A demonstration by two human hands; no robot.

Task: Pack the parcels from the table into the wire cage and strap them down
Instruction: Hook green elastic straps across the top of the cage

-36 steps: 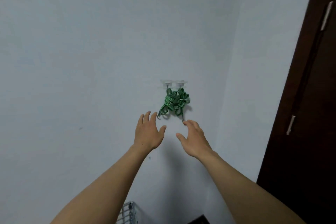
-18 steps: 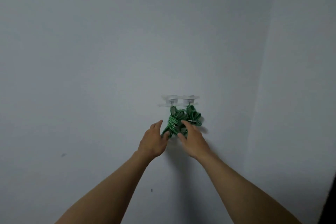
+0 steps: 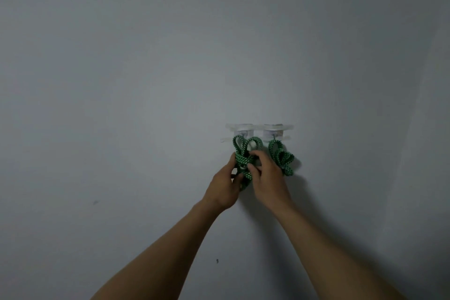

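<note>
Against the wall — cord bundle held vertical.

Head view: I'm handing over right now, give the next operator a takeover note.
Left hand and right hand both grip the left bundle of green cord just under the left hook; I cannot tell if it is off the hook yet.
The right bundle hangs untouched on the right hook.
The parcels and cage are out of view, so packing progress is unknown.
Left to do: take the cords down, then strap the parcels in.
</note>
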